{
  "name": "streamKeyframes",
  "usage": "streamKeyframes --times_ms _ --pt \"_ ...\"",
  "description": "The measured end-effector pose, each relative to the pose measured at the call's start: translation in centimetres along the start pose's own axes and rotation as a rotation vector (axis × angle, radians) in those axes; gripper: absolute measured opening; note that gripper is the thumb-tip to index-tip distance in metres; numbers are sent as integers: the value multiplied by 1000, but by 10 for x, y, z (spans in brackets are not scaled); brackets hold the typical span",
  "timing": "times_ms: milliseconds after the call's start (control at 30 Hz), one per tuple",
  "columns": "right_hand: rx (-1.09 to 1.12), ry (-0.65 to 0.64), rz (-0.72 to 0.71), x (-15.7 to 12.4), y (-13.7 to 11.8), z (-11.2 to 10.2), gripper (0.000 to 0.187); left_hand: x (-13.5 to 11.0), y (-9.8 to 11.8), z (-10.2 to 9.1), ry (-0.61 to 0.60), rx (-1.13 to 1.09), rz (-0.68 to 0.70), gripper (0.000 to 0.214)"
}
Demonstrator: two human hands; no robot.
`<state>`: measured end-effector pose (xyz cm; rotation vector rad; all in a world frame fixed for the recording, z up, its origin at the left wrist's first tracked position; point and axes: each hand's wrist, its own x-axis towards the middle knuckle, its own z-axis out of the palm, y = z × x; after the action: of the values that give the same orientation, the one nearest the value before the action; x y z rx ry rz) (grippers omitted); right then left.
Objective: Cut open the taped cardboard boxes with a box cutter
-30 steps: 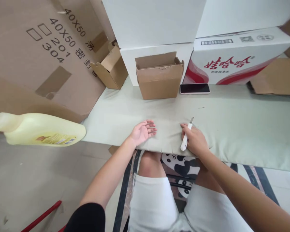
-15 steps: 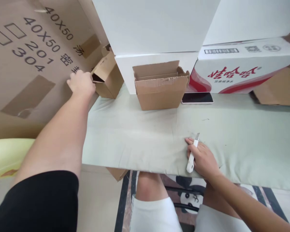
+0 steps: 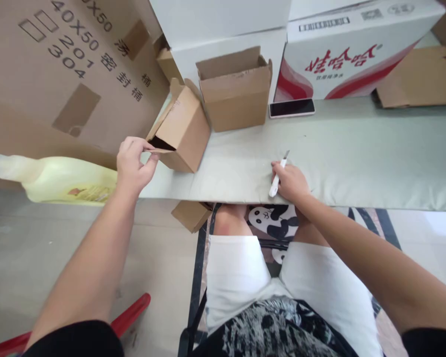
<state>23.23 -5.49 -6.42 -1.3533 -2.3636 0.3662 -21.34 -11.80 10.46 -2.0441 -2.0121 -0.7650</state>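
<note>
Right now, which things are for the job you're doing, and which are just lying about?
In use:
brown box, flap in the left fingers
white knife, in the right fingers

Probably just about:
phone
yellow bottle
red-and-white carton
big printed carton
perhaps the upright open box

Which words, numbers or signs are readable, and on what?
"40X50 密封桶": brown carton
"X50 汤 桶", cut off: same
"201": same
"304": same
"娃哈哈": red-swirled carton
"饮用纯净水": same
Yellow bottle's label: too blurred
Square code, round mark: too small
</note>
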Motion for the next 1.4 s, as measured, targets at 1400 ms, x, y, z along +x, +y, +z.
streamKeyframes --times_ms 1400 --pt "460 741 -16 -75 -37 -132 34 -27 167 61 -167 -531 172 63"
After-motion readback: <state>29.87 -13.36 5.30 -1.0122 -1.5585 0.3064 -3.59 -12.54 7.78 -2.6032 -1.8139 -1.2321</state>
